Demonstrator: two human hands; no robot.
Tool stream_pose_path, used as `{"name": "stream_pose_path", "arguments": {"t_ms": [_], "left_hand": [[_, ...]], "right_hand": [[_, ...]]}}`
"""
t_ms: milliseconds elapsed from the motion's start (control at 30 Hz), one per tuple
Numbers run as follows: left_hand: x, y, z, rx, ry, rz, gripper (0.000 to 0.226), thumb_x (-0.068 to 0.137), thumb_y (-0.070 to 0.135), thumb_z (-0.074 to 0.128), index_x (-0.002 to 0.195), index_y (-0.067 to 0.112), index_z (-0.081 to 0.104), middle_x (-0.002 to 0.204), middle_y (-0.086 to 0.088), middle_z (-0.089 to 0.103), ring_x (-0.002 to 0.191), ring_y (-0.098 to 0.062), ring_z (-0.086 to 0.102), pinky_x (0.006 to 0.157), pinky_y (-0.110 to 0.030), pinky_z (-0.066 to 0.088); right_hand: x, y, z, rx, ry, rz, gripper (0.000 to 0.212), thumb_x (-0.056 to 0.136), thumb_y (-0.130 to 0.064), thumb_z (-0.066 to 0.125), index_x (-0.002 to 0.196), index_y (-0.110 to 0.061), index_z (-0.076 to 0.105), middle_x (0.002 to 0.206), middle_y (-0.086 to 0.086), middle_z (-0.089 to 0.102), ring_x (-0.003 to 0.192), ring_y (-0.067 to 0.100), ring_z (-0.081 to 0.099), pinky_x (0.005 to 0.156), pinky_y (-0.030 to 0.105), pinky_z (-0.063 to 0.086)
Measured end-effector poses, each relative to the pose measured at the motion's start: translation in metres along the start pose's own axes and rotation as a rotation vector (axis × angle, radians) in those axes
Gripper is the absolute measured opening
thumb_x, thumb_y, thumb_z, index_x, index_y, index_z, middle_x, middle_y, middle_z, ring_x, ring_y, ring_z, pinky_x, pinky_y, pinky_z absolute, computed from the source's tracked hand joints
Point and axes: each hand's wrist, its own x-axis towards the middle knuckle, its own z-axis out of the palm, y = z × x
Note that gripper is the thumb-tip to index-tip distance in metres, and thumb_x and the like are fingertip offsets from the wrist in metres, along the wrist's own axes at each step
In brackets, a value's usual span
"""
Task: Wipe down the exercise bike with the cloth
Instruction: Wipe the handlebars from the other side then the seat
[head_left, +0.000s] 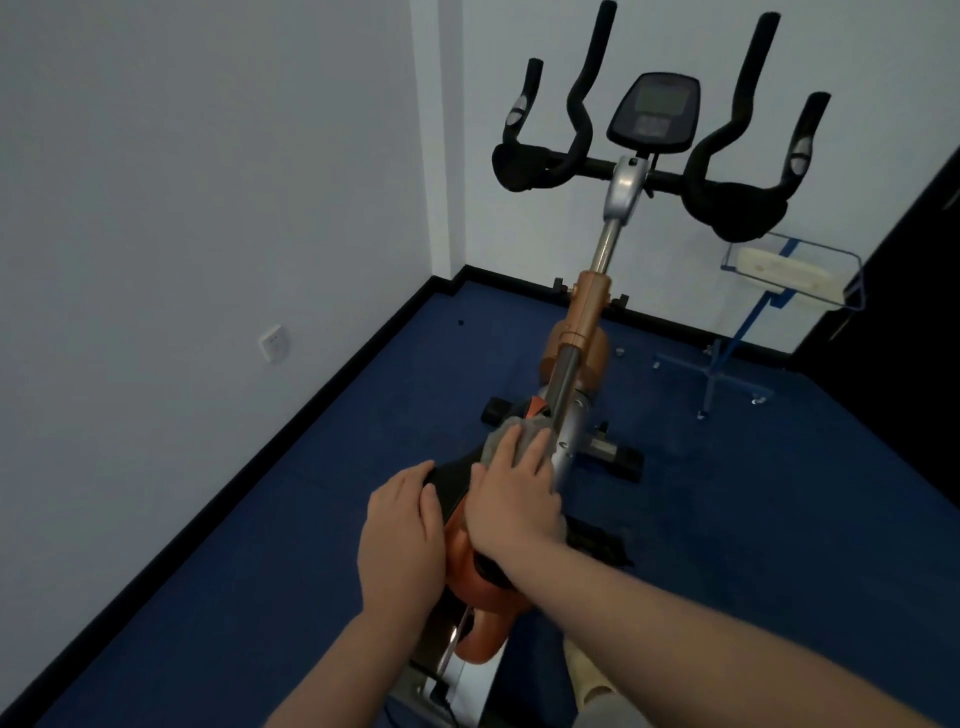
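An orange, silver and black exercise bike (587, 306) stands in front of me, with black handlebars (727, 156) and a console (653, 111) at the top. My right hand (514, 499) presses a grey cloth (506, 439) flat against the bike's frame beside the silver post (569, 431). The cloth shows only past my fingertips; the rest is hidden under the hand. My left hand (402, 540) rests on the black and orange cover (452, 483) just left of the right hand, fingers laid flat, holding nothing.
White walls close in at left and behind the bike, meeting in a corner. A wall socket (272, 343) sits low on the left wall. A blue wheeled stand with a clear tray (769, 291) is at the right. The floor is blue carpet (753, 493).
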Motion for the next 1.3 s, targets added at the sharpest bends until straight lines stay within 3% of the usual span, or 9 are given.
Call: {"name": "stream_pose_path", "arguments": {"t_ms": [200,400,600,667,800,867,1033,1200,1300], "left_hand": [[0.001,-0.001,-0.001,0.004,-0.005,0.024,0.045,0.096,0.035,0.027,0.127,0.023,0.058,0.123,0.010,0.059,0.116,-0.005,0.048,0.095,-0.029,0.046],[0.001,-0.005,-0.001,0.027,-0.006,0.048,0.045,0.096,0.037,0.026,0.128,0.025,0.057,0.123,0.014,0.057,0.114,0.003,0.044,0.090,-0.018,0.040],[0.001,-0.006,-0.003,0.014,-0.030,0.053,0.045,0.096,0.037,0.027,0.129,0.025,0.056,0.125,0.014,0.056,0.117,0.003,0.043,0.093,-0.018,0.039],[0.002,-0.006,-0.004,0.024,-0.034,0.065,0.046,0.096,0.037,0.026,0.129,0.024,0.056,0.125,0.014,0.056,0.116,0.002,0.044,0.094,-0.020,0.042],[0.002,-0.005,-0.004,0.025,-0.025,0.070,0.046,0.097,0.036,0.027,0.129,0.022,0.057,0.124,0.012,0.057,0.116,-0.001,0.046,0.096,-0.023,0.044],[0.001,-0.005,-0.004,0.023,-0.022,0.068,0.046,0.096,0.036,0.027,0.128,0.023,0.057,0.123,0.013,0.057,0.115,0.000,0.046,0.094,-0.022,0.044],[0.003,-0.006,-0.002,0.023,-0.002,0.052,0.045,0.095,0.034,0.028,0.126,0.026,0.058,0.121,0.015,0.057,0.111,0.006,0.043,0.087,-0.016,0.040],[0.004,-0.006,-0.001,0.028,0.017,0.069,0.044,0.096,0.032,0.030,0.125,0.021,0.060,0.119,0.012,0.059,0.110,0.003,0.045,0.087,-0.017,0.039],[0.002,-0.006,-0.001,0.027,0.024,0.067,0.044,0.096,0.032,0.029,0.125,0.022,0.060,0.119,0.013,0.059,0.110,0.004,0.045,0.085,-0.016,0.040]], "right_hand": [[-0.055,0.039,0.030,-0.081,-0.013,-0.227,0.067,0.098,-0.055,0.013,0.149,-0.029,-0.021,0.157,0.005,-0.029,0.147,0.026,-0.016,0.119,0.044,0.007],[-0.016,0.023,0.010,-0.010,0.050,-0.170,0.062,0.102,-0.049,0.017,0.155,-0.021,0.002,0.160,0.009,-0.018,0.149,0.024,0.000,0.118,0.039,0.025],[-0.041,0.040,0.028,-0.138,0.050,-0.293,0.075,0.087,-0.056,-0.008,0.154,-0.025,-0.002,0.161,0.009,-0.012,0.148,0.030,-0.006,0.120,0.044,0.015],[-0.022,0.035,0.021,-0.109,0.049,-0.271,0.070,0.093,-0.053,-0.001,0.155,-0.020,-0.005,0.161,0.011,-0.015,0.148,0.029,-0.009,0.121,0.042,0.012],[0.009,0.018,0.002,0.093,0.007,-0.108,0.067,0.102,-0.047,0.020,0.153,-0.018,-0.013,0.159,0.013,-0.020,0.148,0.028,0.005,0.114,0.040,0.027],[-0.004,0.022,0.010,0.060,0.003,-0.107,0.068,0.101,-0.051,0.021,0.154,-0.021,-0.009,0.160,0.012,-0.018,0.146,0.028,0.013,0.110,0.040,0.033],[-0.037,0.036,0.026,-0.009,0.018,-0.193,0.063,0.099,-0.054,0.018,0.153,-0.033,-0.006,0.160,0.001,-0.022,0.145,0.023,0.005,0.113,0.039,0.030],[0.002,0.016,0.001,0.119,0.006,-0.072,0.063,0.103,-0.046,0.022,0.154,-0.026,-0.008,0.160,0.012,-0.018,0.140,0.028,0.026,0.101,0.038,0.041],[-0.011,0.024,0.010,0.054,-0.025,-0.105,0.064,0.101,-0.051,0.020,0.154,-0.028,-0.009,0.160,0.012,-0.019,0.141,0.028,0.023,0.105,0.039,0.040]]}}
